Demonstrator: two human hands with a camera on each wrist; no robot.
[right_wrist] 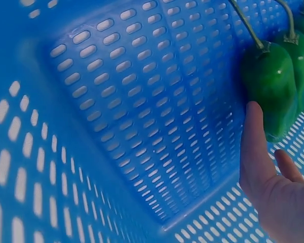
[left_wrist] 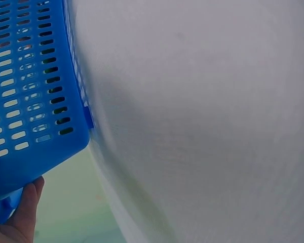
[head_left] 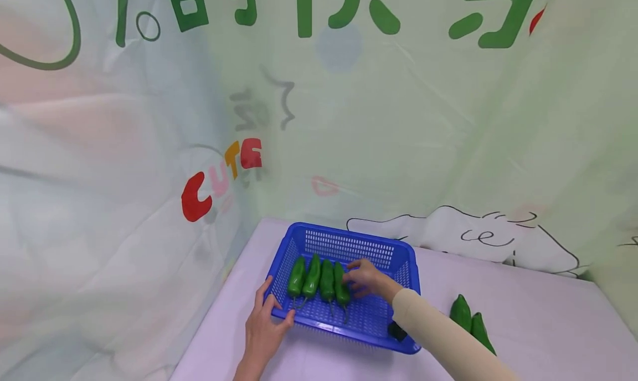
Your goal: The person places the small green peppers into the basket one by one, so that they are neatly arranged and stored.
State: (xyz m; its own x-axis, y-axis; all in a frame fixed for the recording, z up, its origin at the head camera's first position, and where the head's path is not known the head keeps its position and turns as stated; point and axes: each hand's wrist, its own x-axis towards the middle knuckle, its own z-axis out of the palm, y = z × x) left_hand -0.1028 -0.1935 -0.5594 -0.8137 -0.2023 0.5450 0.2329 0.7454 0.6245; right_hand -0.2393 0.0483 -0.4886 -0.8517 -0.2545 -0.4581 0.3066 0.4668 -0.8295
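Observation:
Several green peppers lie side by side in a blue plastic basket, in its left half, stems toward the near rim. My left hand holds the basket at its near left corner, thumb on the front rim and fingers along the left side. In the left wrist view, part of that hand shows at the rim. Reaching inside, my right hand is beside the rightmost pepper. The right wrist view has a straight fingertip against the side of this pepper.
Two more green peppers, a nearer one and a farther one, lie on the pale table right of the basket, partly behind the sleeve. A small black object shows at the basket's near right corner. Printed cloth hangs behind the table.

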